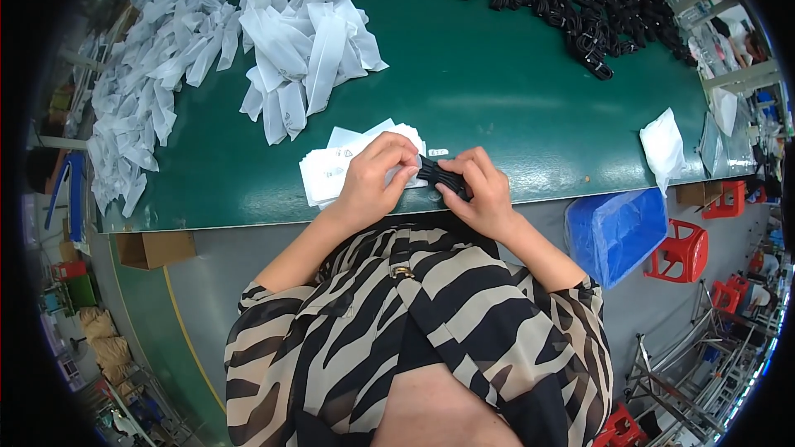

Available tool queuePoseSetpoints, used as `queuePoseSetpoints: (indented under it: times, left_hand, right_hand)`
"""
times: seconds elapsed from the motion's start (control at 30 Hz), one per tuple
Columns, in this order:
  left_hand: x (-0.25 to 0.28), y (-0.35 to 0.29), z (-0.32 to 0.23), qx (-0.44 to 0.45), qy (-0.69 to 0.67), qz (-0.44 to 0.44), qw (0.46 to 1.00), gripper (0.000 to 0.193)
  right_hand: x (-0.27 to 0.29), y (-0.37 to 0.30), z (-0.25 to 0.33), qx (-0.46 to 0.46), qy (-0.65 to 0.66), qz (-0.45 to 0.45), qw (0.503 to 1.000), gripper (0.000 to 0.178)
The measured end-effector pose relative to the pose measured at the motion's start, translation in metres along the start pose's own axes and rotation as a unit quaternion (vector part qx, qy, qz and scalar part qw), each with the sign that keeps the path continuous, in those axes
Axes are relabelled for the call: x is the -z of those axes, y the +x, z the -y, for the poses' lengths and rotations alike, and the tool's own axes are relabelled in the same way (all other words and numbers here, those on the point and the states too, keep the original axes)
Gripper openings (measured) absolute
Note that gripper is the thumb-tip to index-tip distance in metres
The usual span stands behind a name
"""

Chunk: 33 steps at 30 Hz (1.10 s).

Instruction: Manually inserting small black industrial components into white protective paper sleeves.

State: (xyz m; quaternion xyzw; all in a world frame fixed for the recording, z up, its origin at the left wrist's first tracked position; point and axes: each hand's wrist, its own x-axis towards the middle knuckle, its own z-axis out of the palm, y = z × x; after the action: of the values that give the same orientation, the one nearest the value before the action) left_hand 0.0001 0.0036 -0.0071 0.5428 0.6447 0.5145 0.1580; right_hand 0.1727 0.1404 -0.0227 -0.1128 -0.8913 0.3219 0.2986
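Observation:
Just above the table's front edge, a folded bundle of black cable (443, 180) is held between my two hands. My right hand (484, 194) is closed around its right end, thumb below and fingers above. My left hand (377, 178) is closed in a pinch at the bundle's left end; what lies between its fingertips is hidden. Under and beside my left hand lies a stack of flat white plastic bags (319, 175) with small printed marks. Part of a bag shows beneath the cable too.
On the green table (497, 99), a heap of filled white bags (302, 41) lies at the back left, with more bags (149, 99) along the left edge. Many black cable bundles (571, 0) cover the back right. A white bag (662, 149) hangs near a blue lined bin (617, 232) and red stool (683, 252).

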Motion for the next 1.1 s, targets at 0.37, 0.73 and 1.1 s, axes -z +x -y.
queuePoseSetpoints:
  times: [0.37, 0.73, 1.1]
  left_hand:
    - [0.010, -0.005, 0.003, 0.105, 0.070, 0.019, 0.992, 0.007]
    - [0.008, -0.012, 0.017, 0.124, -0.009, -0.029, 0.992, 0.007]
    - [0.011, -0.011, 0.015, 0.126, -0.031, -0.039, 0.991, 0.006]
  right_hand:
    - [-0.007, -0.002, 0.001, -0.054, -0.029, -0.107, 0.992, 0.038]
    - [-0.011, 0.017, 0.014, -0.244, 0.409, 0.154, 0.866, 0.028]
    - [-0.021, 0.008, 0.010, 0.029, -0.005, -0.100, 0.995, 0.036]
